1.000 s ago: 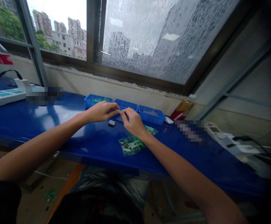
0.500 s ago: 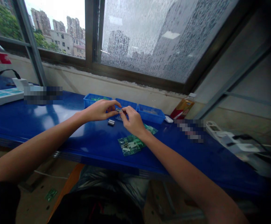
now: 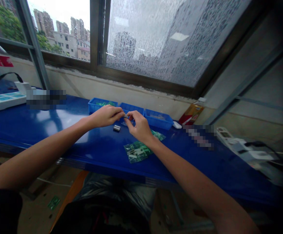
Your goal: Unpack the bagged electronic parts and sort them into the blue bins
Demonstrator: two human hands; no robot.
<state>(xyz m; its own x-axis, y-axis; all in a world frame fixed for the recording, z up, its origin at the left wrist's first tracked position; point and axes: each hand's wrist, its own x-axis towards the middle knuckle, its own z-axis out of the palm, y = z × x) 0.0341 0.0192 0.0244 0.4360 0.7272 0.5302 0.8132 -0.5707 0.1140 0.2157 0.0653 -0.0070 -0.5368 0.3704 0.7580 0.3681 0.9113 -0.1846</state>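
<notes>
Over the blue table, the fingertips of my two hands meet at a small grey metallic piece [image 3: 126, 116], mostly covered by fingers. My left hand [image 3: 106, 115] pinches its left end, thumb and fingers together. From the other side, my right hand [image 3: 139, 126] grips it between thumb and fingers. A short silvery block [image 3: 116, 128] lies on the table just below my left fingertips. Under my right wrist is a green-tinted clear bag [image 3: 136, 152] with several pale strips in it.
Along the wall stand blue bins, the left bin [image 3: 90, 107] with green pieces inside and the right bin [image 3: 158, 123] with small pale parts. A white object [image 3: 177, 125] and a carton [image 3: 192, 112] are right of them. Power strips [image 3: 5, 101] lie at both sides.
My left thumb and fingers, spread apart before, have come together on the small piece. My right hand has kept its grip almost in place. The whole view has shifted slightly.
</notes>
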